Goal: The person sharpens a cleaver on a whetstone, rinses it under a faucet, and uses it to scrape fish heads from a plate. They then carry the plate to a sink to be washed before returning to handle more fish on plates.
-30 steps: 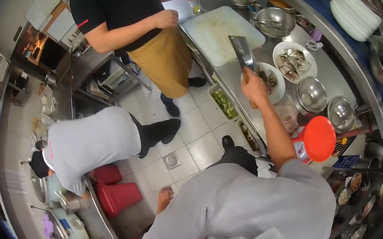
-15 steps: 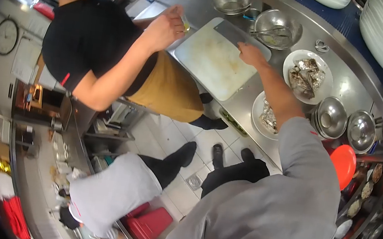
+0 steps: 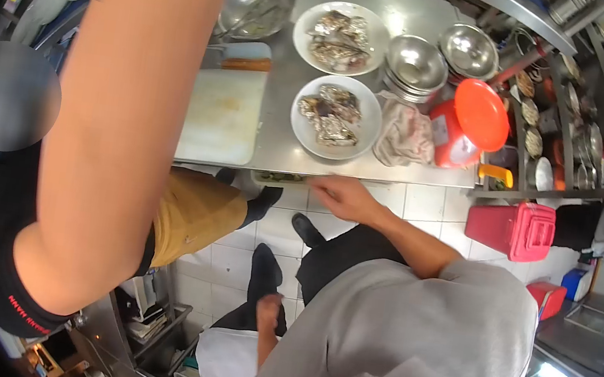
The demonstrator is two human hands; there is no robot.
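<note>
My right hand (image 3: 346, 198) hovers just off the counter's front edge, below the nearer plate. Its slightly blurred fingers are loosely bent and apart, with nothing visible in them. My left hand is out of view. On the steel counter, a white cutting board (image 3: 223, 121) carries a brown handle (image 3: 246, 64), apparently a knife's; any blade is behind a co-worker's arm. Two white plates, the nearer plate (image 3: 331, 151) and the farther plate (image 3: 300, 30), hold foil-wrapped pieces of dark-skinned food. A crumpled cloth (image 3: 407, 135) lies right of the nearer plate.
A co-worker's raised arm (image 3: 125, 112) crosses the left side closely. Another person in a white shirt (image 3: 226, 361) is below, a hand (image 3: 269, 310) beside them. Steel bowls (image 3: 414, 64), a mixing bowl (image 3: 258, 3) and a red container (image 3: 460, 144) stand on the counter.
My right hand has left the dark-bladed knife at the board and drawn back to the counter's edge. The view has turned right. The co-worker's arm now reaches up across the left side.
</note>
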